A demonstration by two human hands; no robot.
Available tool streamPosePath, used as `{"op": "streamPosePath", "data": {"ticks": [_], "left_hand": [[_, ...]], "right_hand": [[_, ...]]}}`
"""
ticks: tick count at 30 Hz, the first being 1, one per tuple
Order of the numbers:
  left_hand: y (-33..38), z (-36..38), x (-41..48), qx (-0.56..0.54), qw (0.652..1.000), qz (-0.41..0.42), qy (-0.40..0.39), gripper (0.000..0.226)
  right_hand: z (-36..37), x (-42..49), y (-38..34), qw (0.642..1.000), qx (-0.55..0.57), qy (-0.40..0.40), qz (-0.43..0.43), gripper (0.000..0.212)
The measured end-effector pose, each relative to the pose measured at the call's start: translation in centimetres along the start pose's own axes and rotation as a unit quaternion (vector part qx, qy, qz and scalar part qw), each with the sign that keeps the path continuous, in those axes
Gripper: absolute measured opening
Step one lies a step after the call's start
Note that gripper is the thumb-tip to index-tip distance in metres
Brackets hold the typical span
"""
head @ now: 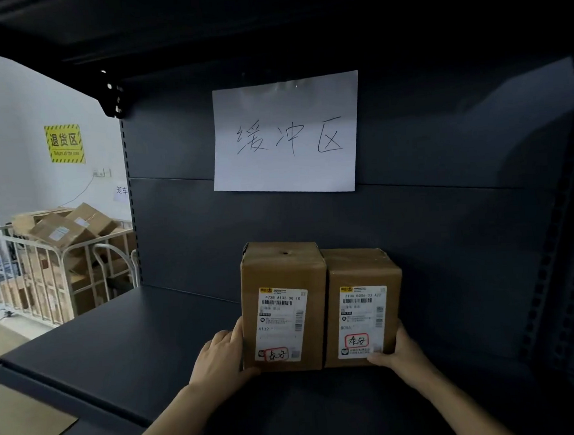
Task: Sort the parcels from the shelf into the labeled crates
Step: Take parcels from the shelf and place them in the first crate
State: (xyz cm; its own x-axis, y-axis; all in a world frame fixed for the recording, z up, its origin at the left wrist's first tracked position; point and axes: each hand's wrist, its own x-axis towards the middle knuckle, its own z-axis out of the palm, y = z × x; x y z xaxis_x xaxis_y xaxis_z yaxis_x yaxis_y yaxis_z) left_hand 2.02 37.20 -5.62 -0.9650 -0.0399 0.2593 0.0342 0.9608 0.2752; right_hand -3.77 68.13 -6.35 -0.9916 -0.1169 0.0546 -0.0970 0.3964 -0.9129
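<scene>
Far left, beyond the shelving, I see a yellow sign (64, 144) on the white wall and, under it, a metal cage cart (29, 263) piled with cardboard cartons. The dark shelf (119, 355) runs across from there. Both parcels stand upright on it, close to the back panel (447, 224) and touching side by side. My left hand (220, 356) grips the left parcel (282, 274) at its lower left edge, with the fingers lying up its side face and the thumb tucked at the bottom front corner. That parcel is the taller of the 2 and carries a white shipping label with a red-ringed handwritten mark at the bottom. Above the pair, a white paper sheet (287, 135) with 3 handwritten characters is fixed to the back panel. The right parcel (359, 270) bears a similar label, also with a red-ringed mark. My right hand (399, 351) holds its lower right corner, thumb laid across the front under the label, fingers hidden round the side.
</scene>
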Motion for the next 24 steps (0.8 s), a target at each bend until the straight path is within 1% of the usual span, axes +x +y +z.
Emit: {"op": "streamPosePath", "data": {"ticks": [5,8,12,18,21,24], "left_hand": [[0.4,0.5,0.6,-0.066,0.998,-0.021,-0.008,0.092],[0.7,0.5,0.3,-0.101,0.994,-0.033,-0.006,0.083],[1.2,-0.2,-0.6,-0.164,0.986,-0.024,-0.003,0.07],[2.0,-1.6,-2.8,-0.213,0.977,-0.022,-0.001,0.077],[2.2,-2.1,-4.0,-0.234,0.972,-0.025,0.006,0.073],[2.4,-2.4,-5.1,-0.29,0.956,-0.031,0.016,0.069]], "right_hand": [[0.4,-0.2,-0.1,1.0,0.021,0.02,-0.004,0.086],[0.5,-0.7,-0.1,0.999,0.035,0.019,-0.015,0.082],[0.2,-1.6,0.0,0.999,0.044,0.012,-0.016,0.08],[-0.2,-3.3,0.0,0.998,0.052,0.0,-0.028,0.076],[-0.3,-4.4,-0.2,0.998,0.055,-0.009,-0.042,0.075],[-0.4,-5.5,-0.6,0.996,0.063,-0.016,-0.065,0.072]]}}
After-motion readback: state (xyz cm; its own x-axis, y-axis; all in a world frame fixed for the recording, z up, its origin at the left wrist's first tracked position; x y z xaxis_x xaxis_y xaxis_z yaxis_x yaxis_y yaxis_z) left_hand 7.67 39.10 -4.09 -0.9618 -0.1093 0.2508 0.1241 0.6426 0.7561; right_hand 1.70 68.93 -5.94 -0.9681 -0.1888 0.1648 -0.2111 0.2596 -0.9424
